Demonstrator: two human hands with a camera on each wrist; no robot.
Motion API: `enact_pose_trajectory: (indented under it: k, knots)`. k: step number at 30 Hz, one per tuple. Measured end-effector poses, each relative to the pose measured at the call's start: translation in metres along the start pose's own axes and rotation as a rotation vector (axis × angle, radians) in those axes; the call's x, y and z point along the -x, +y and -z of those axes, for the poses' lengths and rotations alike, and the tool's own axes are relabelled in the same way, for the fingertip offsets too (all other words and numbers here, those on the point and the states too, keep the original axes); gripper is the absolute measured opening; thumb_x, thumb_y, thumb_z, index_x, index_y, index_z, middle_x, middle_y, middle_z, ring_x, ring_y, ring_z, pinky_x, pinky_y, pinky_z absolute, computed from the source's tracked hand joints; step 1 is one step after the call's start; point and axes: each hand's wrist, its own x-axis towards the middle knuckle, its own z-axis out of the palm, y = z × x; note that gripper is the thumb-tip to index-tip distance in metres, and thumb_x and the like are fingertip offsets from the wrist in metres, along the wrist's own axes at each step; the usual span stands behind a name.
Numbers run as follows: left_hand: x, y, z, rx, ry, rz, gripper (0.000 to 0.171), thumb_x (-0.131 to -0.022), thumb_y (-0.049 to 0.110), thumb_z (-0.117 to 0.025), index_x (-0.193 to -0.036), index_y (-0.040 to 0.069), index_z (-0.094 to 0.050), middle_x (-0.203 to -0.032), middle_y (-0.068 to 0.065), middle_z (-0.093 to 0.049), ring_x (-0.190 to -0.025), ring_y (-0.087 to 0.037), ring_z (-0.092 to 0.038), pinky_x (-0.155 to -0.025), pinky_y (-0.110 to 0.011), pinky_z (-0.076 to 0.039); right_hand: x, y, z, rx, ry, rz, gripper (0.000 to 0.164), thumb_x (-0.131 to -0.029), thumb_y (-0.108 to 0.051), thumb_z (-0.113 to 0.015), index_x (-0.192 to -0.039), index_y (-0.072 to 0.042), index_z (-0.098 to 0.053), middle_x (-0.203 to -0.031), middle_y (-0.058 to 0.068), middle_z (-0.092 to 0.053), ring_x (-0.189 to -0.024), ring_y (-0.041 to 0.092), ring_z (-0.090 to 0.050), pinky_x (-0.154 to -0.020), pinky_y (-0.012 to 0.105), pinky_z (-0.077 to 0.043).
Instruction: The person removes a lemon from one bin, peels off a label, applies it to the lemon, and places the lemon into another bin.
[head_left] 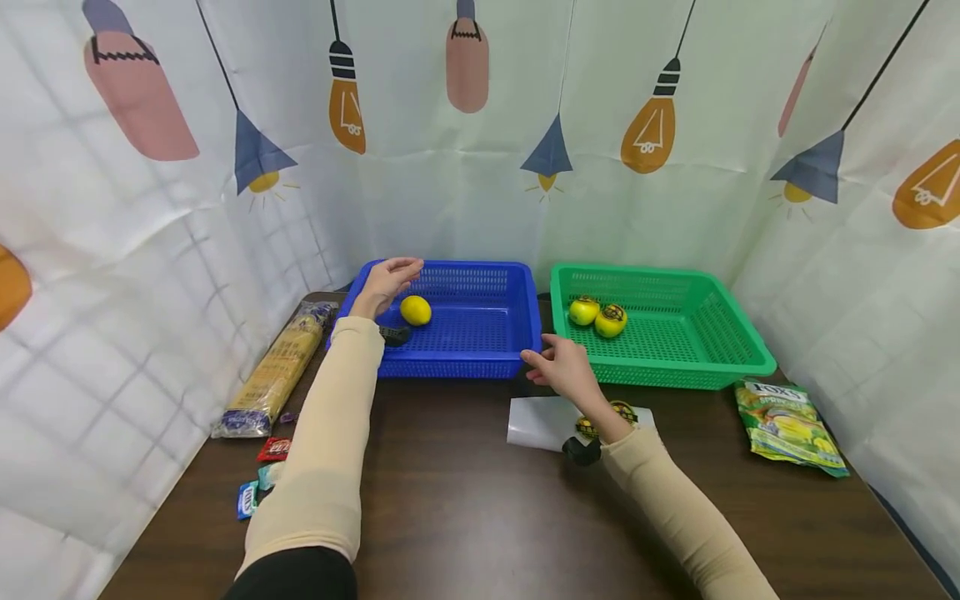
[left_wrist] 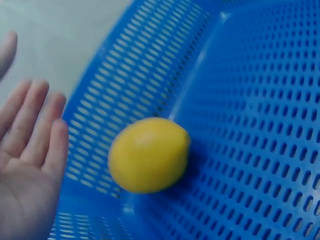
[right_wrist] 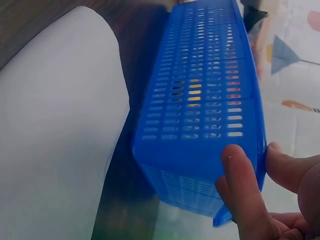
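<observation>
A yellow lemon (left_wrist: 149,155) lies in the left part of the blue basket (head_left: 457,367). My left hand (head_left: 390,283) is over the basket's left end, its fingers extended and its palm empty in the left wrist view. At the near right corner of the basket is my right hand (head_left: 562,367). In the right wrist view, my right thumb and fingers (right_wrist: 242,185) lie on either side of the basket's rim, pinching it. Part of the basket's left side is hidden behind my left hand and sleeve.
A green basket (head_left: 675,375) with two yellow-green fruits (head_left: 597,317) stands at right. A white printed sheet (head_left: 536,421) lies below my right wrist. Further right is a Fox's candy bag (head_left: 787,425). At left are a long yellow package (head_left: 277,367) and several small wrapped packets (head_left: 274,449).
</observation>
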Motion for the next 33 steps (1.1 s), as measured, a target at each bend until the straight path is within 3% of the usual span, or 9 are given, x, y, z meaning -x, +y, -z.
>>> enact_pose_trajectory:
  k: [3, 6, 9, 12, 16, 21, 27, 31, 33]
  knots:
    - [-0.009, -0.013, 0.0, -0.127, 0.061, 0.065, 0.064, -0.099, 0.037, -0.059, -0.152, 0.009, -0.038, -0.157, -0.017, -0.041, -0.145, -0.032, -0.041, -0.119, -0.043, -0.038, -0.001, -0.001, 0.003, -0.009, 0.0, -0.002, 0.071, -0.094, -0.032, -0.068, -0.149, 0.003, -0.039, -0.109, 0.023, -0.075, -0.086, 0.034, -0.076, -0.077, 0.044, -0.062]
    - [-0.013, -0.025, 0.006, -0.235, 0.064, 0.104, 0.068, -0.098, 0.04, -0.06, -0.154, 0.01, -0.035, -0.159, -0.016, -0.039, -0.145, -0.032, -0.04, -0.118, -0.044, -0.038, -0.001, -0.002, 0.001, -0.021, 0.018, 0.003, 0.07, -0.093, -0.03, -0.07, -0.148, 0.003, -0.041, -0.107, 0.023, -0.075, -0.088, 0.036, -0.076, -0.076, 0.043, -0.062]
    - [-0.014, -0.029, 0.01, -0.312, 0.009, 0.116, 0.07, -0.1, 0.035, -0.059, -0.156, 0.005, -0.028, -0.162, -0.02, -0.032, -0.149, -0.036, -0.032, -0.124, -0.048, -0.03, -0.001, -0.002, 0.001, -0.023, 0.028, -0.007, 0.069, -0.093, -0.029, -0.071, -0.147, 0.003, -0.042, -0.107, 0.023, -0.075, -0.087, 0.035, -0.076, -0.076, 0.043, -0.062]
    - [-0.015, -0.033, 0.01, -0.449, -0.072, 0.124, 0.068, -0.101, 0.029, -0.057, -0.156, 0.002, -0.026, -0.163, -0.022, -0.028, -0.151, -0.038, -0.028, -0.126, -0.05, -0.026, -0.001, -0.001, 0.001, -0.016, 0.014, -0.025, 0.07, -0.093, -0.029, -0.071, -0.148, 0.002, -0.042, -0.108, 0.023, -0.075, -0.087, 0.033, -0.076, -0.076, 0.043, -0.062]
    - [-0.017, -0.04, 0.007, -0.602, -0.165, 0.103, 0.064, -0.101, 0.021, -0.057, -0.155, 0.0, -0.028, -0.161, -0.023, -0.03, -0.149, -0.04, -0.03, -0.124, -0.051, -0.029, 0.0, 0.0, 0.001, -0.005, 0.026, -0.023, 0.068, -0.093, -0.028, -0.071, -0.146, 0.003, -0.043, -0.109, 0.024, -0.074, -0.085, 0.031, -0.077, -0.075, 0.044, -0.062]
    - [-0.017, -0.045, 0.003, -0.663, -0.207, 0.141, 0.065, -0.098, 0.017, -0.061, -0.154, 0.002, -0.031, -0.158, -0.025, -0.033, -0.141, -0.041, -0.037, -0.121, -0.051, -0.035, 0.001, 0.002, -0.001, 0.0, 0.009, -0.019, 0.068, -0.093, -0.029, -0.071, -0.146, 0.005, -0.043, -0.11, 0.025, -0.073, -0.087, 0.033, -0.076, -0.074, 0.043, -0.062]
    - [-0.018, -0.047, 0.001, -0.71, -0.228, 0.208, 0.074, -0.092, 0.022, -0.07, -0.154, 0.006, -0.032, -0.155, -0.023, -0.036, -0.131, -0.037, -0.044, -0.112, -0.048, -0.045, 0.001, 0.001, -0.001, -0.025, 0.016, -0.032, 0.068, -0.091, -0.028, -0.073, -0.144, 0.004, -0.045, -0.109, 0.025, -0.074, -0.087, 0.034, -0.076, -0.074, 0.044, -0.062]
    - [-0.021, -0.046, 0.002, -0.728, -0.214, 0.196, 0.072, -0.089, 0.025, -0.075, -0.148, 0.004, -0.039, -0.149, -0.024, -0.042, -0.127, -0.036, -0.047, -0.109, -0.045, -0.049, 0.001, -0.001, 0.0, -0.023, 0.017, -0.036, 0.068, -0.091, -0.028, -0.073, -0.144, 0.004, -0.046, -0.109, 0.024, -0.074, -0.089, 0.035, -0.076, -0.075, 0.043, -0.062]
    - [-0.018, -0.044, -0.001, -0.763, -0.169, 0.162, 0.07, -0.087, 0.026, -0.077, -0.143, 0.003, -0.042, -0.144, -0.024, -0.046, -0.124, -0.036, -0.048, -0.108, -0.045, -0.049, 0.001, -0.001, 0.001, -0.017, 0.022, -0.042, 0.068, -0.09, -0.028, -0.074, -0.144, 0.003, -0.046, -0.108, 0.024, -0.074, -0.089, 0.035, -0.076, -0.075, 0.043, -0.062]
